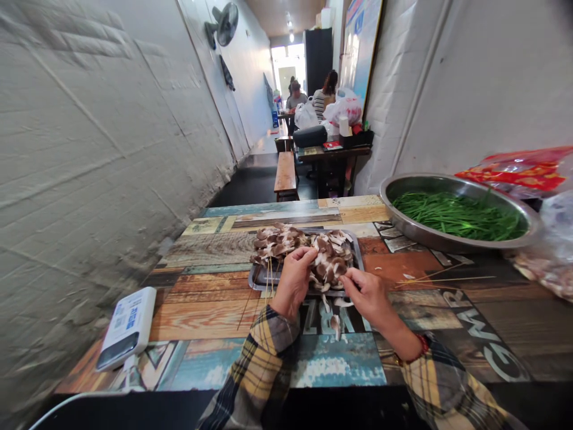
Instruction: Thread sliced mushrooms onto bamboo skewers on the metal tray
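Head view: left hand (pixel 293 282) is gripping sliced mushrooms (pixel 324 258), nearest the bamboo skewers (pixel 270 286); right fingers (pixel 347 278) are pinching them too.

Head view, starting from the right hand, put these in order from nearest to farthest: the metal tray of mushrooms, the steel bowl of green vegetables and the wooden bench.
From the right hand:
1. Metal tray of mushrooms: directly ahead, just beneath the fingers.
2. Steel bowl of green vegetables: ahead and to the right, on the table.
3. Wooden bench: far ahead, beyond the table's end.
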Tool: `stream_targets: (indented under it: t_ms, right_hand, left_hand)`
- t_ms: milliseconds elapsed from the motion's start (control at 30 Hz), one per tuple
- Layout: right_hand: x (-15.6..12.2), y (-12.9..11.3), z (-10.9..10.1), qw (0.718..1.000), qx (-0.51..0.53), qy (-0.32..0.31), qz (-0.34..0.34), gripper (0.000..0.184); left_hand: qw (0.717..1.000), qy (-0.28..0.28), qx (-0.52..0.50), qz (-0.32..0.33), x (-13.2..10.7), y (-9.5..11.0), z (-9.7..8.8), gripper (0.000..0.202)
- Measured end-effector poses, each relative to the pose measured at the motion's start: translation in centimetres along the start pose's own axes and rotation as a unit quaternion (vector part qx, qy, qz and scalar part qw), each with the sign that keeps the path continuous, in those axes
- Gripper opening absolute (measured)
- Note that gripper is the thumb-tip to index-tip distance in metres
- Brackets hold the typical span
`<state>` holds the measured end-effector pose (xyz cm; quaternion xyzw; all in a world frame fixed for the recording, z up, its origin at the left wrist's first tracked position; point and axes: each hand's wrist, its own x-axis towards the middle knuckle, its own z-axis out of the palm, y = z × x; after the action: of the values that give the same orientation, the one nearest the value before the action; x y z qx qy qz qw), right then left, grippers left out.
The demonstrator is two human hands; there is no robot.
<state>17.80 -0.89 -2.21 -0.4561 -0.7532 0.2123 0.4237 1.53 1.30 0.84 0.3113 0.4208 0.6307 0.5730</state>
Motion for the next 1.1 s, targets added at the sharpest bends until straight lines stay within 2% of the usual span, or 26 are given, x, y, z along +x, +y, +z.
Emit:
stream_targets:
  t_ms: [133, 333, 433, 600, 867, 1000, 1100]
  right_hand:
    - [0.2, 0.2, 0.1, 1.000, 0.007, 0.007, 0.011, 0.028]
    - [0.4, 0.9, 0.1, 0.995, 0.067, -0.019, 0.072, 0.029]
    - [0.4, 1.0, 0.2, 0.996, 0.057, -0.018, 0.072, 0.028]
    - [0.4, 0.9, 0.3, 0.995, 0.057, -0.039, 0.077, 0.028]
    - [0.2, 0.8, -0.3, 0.976, 0.156, -0.123, 0.093, 0.026]
    - [0.3, 1.0, -0.4, 0.978, 0.153, -0.128, 0.066, 0.020]
    - [0.4, 1.3, -0.4, 0.975, 0.173, -0.113, 0.084, 0.023]
  left_hand:
    - [1.000, -0.008, -0.015, 0.009, 0.2, 0.0, -0.1, 0.025]
    - [0.999, -0.036, -0.033, 0.000, 0.3, -0.1, -0.3, 0.036]
    - [0.999, -0.048, -0.019, -0.009, 0.3, -0.1, -0.3, 0.034]
    - [1.000, -0.027, -0.012, 0.000, 0.4, -0.1, -0.3, 0.031]
    - [0.999, 0.043, 0.009, 0.022, 1.1, 0.2, -1.4, 0.030]
    - [0.999, 0.033, 0.010, 0.024, 1.1, 0.3, -1.4, 0.028]
    - [1.000, 0.015, 0.004, 0.015, 1.0, 0.3, -1.3, 0.030]
